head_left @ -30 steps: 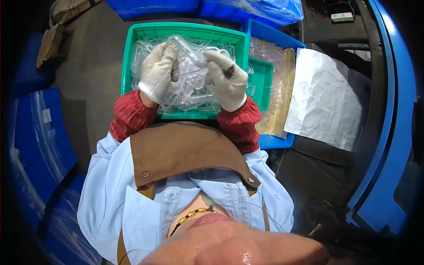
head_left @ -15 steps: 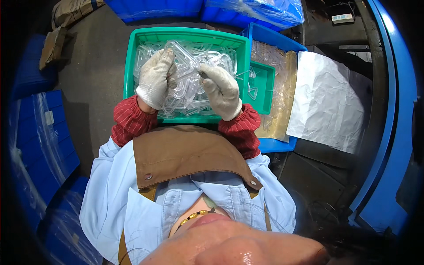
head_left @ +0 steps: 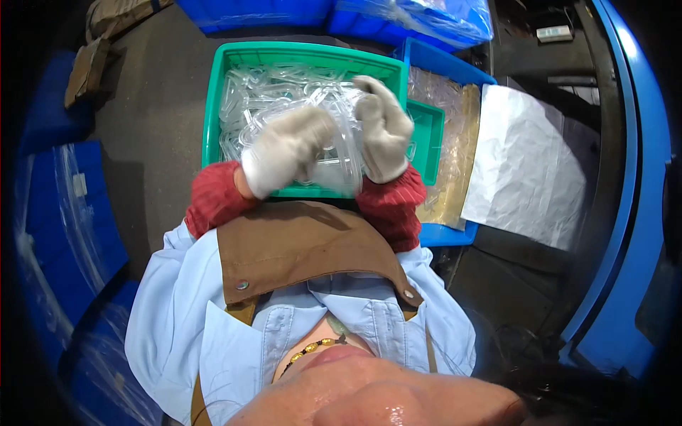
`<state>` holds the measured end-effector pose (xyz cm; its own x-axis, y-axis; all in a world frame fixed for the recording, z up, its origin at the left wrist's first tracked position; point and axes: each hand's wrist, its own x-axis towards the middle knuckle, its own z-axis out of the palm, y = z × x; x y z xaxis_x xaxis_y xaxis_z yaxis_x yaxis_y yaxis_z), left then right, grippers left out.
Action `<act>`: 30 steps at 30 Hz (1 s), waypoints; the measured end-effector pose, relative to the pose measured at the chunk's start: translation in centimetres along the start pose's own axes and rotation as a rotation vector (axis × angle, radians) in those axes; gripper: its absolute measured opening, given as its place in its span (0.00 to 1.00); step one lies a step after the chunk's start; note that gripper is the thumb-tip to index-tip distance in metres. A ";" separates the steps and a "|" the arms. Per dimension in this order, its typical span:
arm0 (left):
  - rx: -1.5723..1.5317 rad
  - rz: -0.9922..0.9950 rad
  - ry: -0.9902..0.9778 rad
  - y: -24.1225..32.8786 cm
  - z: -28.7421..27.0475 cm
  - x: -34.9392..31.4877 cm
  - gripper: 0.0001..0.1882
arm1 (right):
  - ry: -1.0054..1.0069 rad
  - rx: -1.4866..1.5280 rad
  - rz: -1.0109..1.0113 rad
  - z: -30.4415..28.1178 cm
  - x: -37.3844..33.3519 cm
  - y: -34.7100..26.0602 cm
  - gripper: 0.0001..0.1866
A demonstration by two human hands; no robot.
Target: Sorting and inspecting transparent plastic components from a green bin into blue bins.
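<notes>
Above the green crate (head_left: 214, 106), a clear plastic frame-shaped piece (head_left: 347, 153) hangs between my two gloved hands, smeared by motion. My left hand (head_left: 290, 148), in a white knit glove, is closed in a fist-like grip against the piece's left side; its fingertips are blurred. On the other side is my right hand (head_left: 385, 133), also gloved, its thumb and forefinger curved with a gap between them. The right palm is close beside the piece, and whether it touches cannot be told. Many similar clear plastic pieces (head_left: 256, 92) lie heaped in the crate below.
Right of the crate, a small green tray (head_left: 428, 145) sits in a blue bin (head_left: 447, 234) with clear parts and brown card. A white crumpled sheet (head_left: 522, 160) lies beside it. Blue bins (head_left: 256, 15) stand beyond; wrapped blue crates (head_left: 92, 206) are at left.
The clear piece has come down toward me and turned. My left hand has moved right and nearer; the right hand has shifted right and up, its fingers now away from the piece's corner.
</notes>
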<state>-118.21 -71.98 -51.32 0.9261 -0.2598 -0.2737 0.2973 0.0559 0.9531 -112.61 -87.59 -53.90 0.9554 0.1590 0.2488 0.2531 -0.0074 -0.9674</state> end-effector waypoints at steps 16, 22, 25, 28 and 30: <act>0.068 0.070 0.316 -2.3 -3.4 0.3 0.15 | -0.237 -0.015 0.430 0.3 -0.2 -3.4 0.08; 0.012 0.255 0.611 -2.0 -5.7 -0.6 0.14 | -0.598 -0.660 -0.097 -5.3 12.0 -0.5 0.10; -0.107 0.257 0.649 -2.1 -6.5 -0.8 0.12 | -0.240 -0.559 0.241 -5.2 16.7 -0.8 0.13; -0.126 0.261 0.706 -3.6 -6.8 -1.1 0.12 | -0.557 -0.890 0.186 -3.0 13.7 2.1 0.12; -0.140 0.280 0.660 -3.8 -6.7 -0.8 0.12 | -0.726 -1.080 0.169 -2.0 11.1 3.5 0.16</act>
<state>-118.55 -65.50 -55.60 0.9056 0.4154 -0.0851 0.0150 0.1693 0.9854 -100.83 -87.79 -54.39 0.7737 0.5677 -0.2811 0.4564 -0.8073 -0.3741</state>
